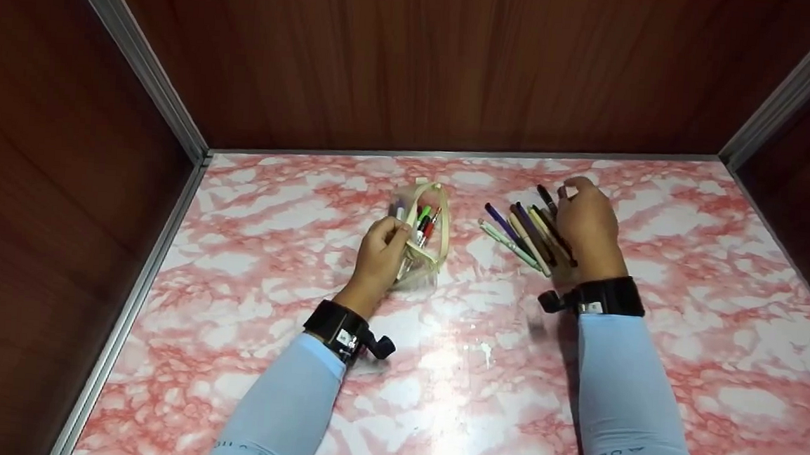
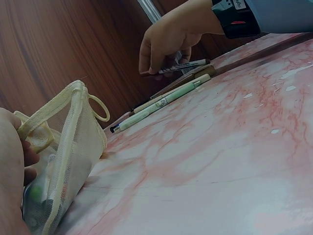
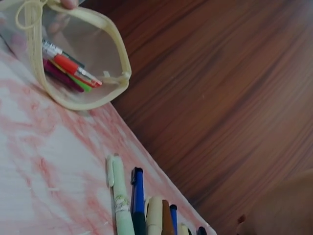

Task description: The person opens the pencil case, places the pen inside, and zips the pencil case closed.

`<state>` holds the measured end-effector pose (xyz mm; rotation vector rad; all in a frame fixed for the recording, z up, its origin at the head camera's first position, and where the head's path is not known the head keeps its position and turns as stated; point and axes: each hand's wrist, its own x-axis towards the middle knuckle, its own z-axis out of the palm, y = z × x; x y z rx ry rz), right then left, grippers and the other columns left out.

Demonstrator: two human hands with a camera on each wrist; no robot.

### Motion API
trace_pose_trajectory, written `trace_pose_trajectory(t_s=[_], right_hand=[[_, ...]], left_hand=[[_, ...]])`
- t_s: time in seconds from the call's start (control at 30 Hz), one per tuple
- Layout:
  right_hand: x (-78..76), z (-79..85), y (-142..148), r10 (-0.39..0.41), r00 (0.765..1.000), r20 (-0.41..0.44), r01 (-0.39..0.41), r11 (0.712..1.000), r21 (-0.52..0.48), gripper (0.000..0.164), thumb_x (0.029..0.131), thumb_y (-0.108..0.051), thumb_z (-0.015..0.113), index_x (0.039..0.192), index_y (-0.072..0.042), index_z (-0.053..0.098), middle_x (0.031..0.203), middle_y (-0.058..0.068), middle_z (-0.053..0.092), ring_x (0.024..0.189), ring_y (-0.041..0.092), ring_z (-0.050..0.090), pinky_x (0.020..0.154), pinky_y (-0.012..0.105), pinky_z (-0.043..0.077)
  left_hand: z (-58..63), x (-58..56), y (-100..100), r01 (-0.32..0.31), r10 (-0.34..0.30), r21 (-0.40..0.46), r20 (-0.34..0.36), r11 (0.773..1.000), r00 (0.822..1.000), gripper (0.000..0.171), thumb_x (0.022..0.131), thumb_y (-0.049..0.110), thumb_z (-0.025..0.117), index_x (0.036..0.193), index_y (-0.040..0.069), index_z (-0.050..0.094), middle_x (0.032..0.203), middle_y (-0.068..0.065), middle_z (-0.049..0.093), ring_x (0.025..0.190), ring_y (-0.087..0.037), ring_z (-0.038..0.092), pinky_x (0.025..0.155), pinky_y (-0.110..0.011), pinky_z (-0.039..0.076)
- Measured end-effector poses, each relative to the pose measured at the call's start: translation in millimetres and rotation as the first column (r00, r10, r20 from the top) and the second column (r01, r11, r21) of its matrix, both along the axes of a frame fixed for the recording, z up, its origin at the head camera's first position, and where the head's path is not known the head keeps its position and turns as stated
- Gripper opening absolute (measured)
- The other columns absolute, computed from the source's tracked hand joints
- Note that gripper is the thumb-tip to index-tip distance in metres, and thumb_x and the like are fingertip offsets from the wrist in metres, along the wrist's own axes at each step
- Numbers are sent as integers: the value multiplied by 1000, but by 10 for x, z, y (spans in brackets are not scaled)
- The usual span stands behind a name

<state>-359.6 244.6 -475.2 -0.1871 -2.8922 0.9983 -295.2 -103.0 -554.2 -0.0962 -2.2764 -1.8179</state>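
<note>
Blue-sleeved left hand [image 1: 379, 254]: thumb and fingers pinch the cream rim of a see-through mesh pouch [image 1: 445, 223]. Blue-sleeved right hand [image 1: 590, 225]: fingers curled, gripping a slim dark-tipped pen [image 2: 188, 65] above a loose row of coloured pens [image 1: 509, 245]. Pouch contents include a red-and-clear pen [image 3: 73, 68]. Pouch and row rest apart on a pink-and-white marbled tabletop [image 1: 269, 261]; brown wood-grain panel [image 1: 415, 66] behind.
</note>
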Motion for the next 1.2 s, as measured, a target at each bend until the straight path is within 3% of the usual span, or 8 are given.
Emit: trace_pose_trajectory(t_s=[0.13, 0.27, 0.47, 0.63, 0.87, 1.07, 1.2], right_hand=[[-1, 48, -32, 24, 999, -31, -27, 996, -81, 54, 117, -16, 50, 170, -11, 48, 141, 31, 70, 128, 49, 68, 111, 65, 52], [-5, 78, -53, 33, 997, -64, -42, 989, -143, 56, 115, -13, 51, 171, -12, 47, 142, 32, 69, 126, 47, 67, 110, 60, 52], [-15, 89, -75, 34, 991, -131, -57, 981, -183, 51, 112, -11, 56, 163, -8, 59, 140, 31, 72, 114, 40, 72, 94, 42, 55], [-6, 98, -94, 31, 991, -134, -58, 977, -204, 45, 112, -12, 59, 157, -6, 64, 137, 29, 73, 100, 27, 71, 76, 24, 52], [-7, 67, -134, 19, 989, -149, -54, 971, -232, 32, 110, -14, 64, 140, -4, 70, 127, 26, 74, 83, 8, 63, 73, 23, 50], [23, 54, -188, 13, 986, -166, -55, 966, -254, 24, 108, -16, 67, 129, -4, 69, 122, 21, 74, 77, 5, 62, 70, 23, 50], [31, 46, -204, 17, 985, -170, -61, 964, -258, 24, 107, -16, 66, 128, -5, 69, 117, 17, 73, 70, 5, 59, 70, 26, 49]], left_hand=[[-1, 1, -3, 0, 0, -2, -10, 1000, 1000, 21, 111, 20, 64, 101, 3, 73, 105, -6, 63, 95, -15, 60, 89, -33, 52], [1, 0, -1, -3, 3, -1, -16, 1000, 1000, 22, 111, 21, 65, 99, 3, 72, 104, -5, 61, 94, -14, 58, 89, -33, 50], [-2, -2, 4, -15, 15, 4, -12, 1000, 1000, 22, 110, 20, 66, 100, 3, 73, 105, -6, 62, 96, -15, 59, 91, -33, 51], [-6, -2, 6, -19, 19, -4, -24, 1000, 1000, 21, 110, 19, 66, 100, 2, 73, 102, -5, 63, 95, -14, 59, 91, -33, 51], [9, 8, 11, -9, 10, 22, -37, 1000, 999, 20, 109, 18, 67, 99, 2, 72, 103, -6, 64, 93, -14, 60, 88, -31, 51], [-74, -36, -3, -18, 19, 10, -65, 1000, 998, 19, 108, 21, 67, 94, 9, 72, 100, -3, 63, 93, -17, 60, 87, -31, 51], [-38, -21, 2, -21, 21, -8, -60, 1000, 998, 20, 108, 19, 66, 96, 5, 73, 98, -4, 62, 92, -16, 59, 86, -32, 50]])
